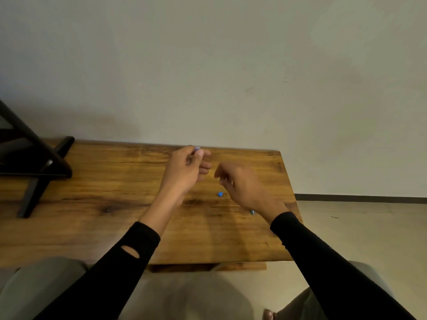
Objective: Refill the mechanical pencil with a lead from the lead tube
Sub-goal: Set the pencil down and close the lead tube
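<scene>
My left hand (187, 167) is raised over the far middle of the wooden table (104, 181), its fingers closed on a small pale lilac piece, apparently the lead tube (197, 148), which peeks out at the fingertips. My right hand (240, 181) hovers just to its right with thumb and forefinger curled close together. It is blurred, and I cannot tell whether a thin lead is pinched there. A small blue cap (220, 194) lies on the table below the hands. A blue-tipped end of the mechanical pencil (251, 212) shows beside my right wrist; the rest is hidden.
A black slanted frame (34, 172) stands on the table's left end. The table's right edge (291, 204) drops off close to my right forearm, with tiled floor beyond. A plain wall rises right behind the table. My knees are under the near edge.
</scene>
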